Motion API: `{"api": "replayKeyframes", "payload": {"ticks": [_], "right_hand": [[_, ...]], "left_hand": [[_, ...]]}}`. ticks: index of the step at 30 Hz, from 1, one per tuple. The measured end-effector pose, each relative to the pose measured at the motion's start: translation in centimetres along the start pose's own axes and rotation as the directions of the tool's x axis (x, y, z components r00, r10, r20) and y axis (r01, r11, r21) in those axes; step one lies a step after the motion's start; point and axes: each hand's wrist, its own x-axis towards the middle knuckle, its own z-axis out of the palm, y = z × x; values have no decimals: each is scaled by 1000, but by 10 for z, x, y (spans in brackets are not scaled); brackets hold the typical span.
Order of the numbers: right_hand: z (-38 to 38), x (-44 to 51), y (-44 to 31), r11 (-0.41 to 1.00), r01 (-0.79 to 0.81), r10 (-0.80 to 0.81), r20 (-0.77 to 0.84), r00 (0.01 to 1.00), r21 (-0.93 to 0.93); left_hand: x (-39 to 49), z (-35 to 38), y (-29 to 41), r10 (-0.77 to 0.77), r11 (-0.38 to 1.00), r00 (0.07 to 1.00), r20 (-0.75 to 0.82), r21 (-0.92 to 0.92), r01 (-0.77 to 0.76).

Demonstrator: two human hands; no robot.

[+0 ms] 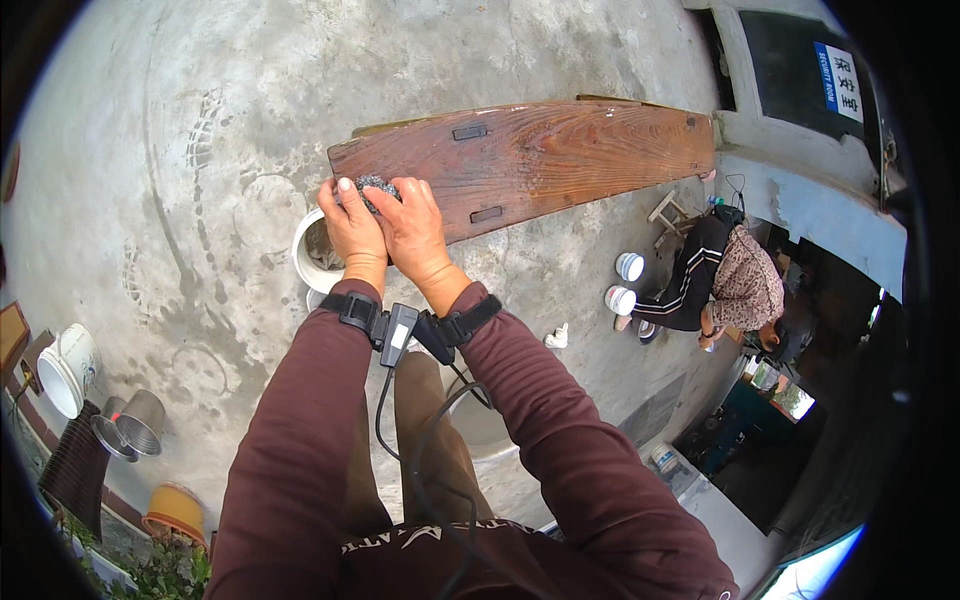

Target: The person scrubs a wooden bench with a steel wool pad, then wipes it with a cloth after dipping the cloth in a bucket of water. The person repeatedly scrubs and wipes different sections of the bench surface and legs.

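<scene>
Near the left end of a long, wet-looking wooden bench (555, 157), a dark steel-wool scouring pad (375, 187) is gripped between my two hands. My left hand (358, 229) has its thumb raised beside the pad. My right hand (415, 229) lies against it, with fingers bent over the pad's right side. The bench top is reddish brown with plain grain and dark rectangular joints. Just below my left hand stands a white bucket (306, 277), its inside partly hidden by the hand; what it holds cannot be told clearly.
A person (742, 277) sits bent over at the right, near two small white buckets (621, 300) and a wooden stool (670, 211). A white glove or cloth (556, 336) lies on the concrete floor. Metal pails (141, 421), a white bucket (69, 371) and a yellow pot (175, 510) stand lower left.
</scene>
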Motion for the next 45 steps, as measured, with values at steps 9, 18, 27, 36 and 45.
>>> {"api": "replayKeyframes", "payload": {"ticks": [9,18,27,36,45], "right_hand": [[23,29,-14,998,40,-40,-1,999,-43],[28,50,-16,990,13,-18,-36,999,-138],[32,58,-17,994,-24,24,-4,1000,-104],[19,22,-26,994,-103,104,21,994,-34],[21,-8,-37,988,-156,156,-32,987,6]], "left_hand": [[16,-19,-21,-257,437,814,521,-689,579],[14,-33,-11,-156,345,760,631,-686,641],[8,-30,1,-209,466,782,587,-643,608],[23,-42,-9,-230,167,661,714,-640,750],[13,-46,-3,-92,259,674,733,-636,727]]}}
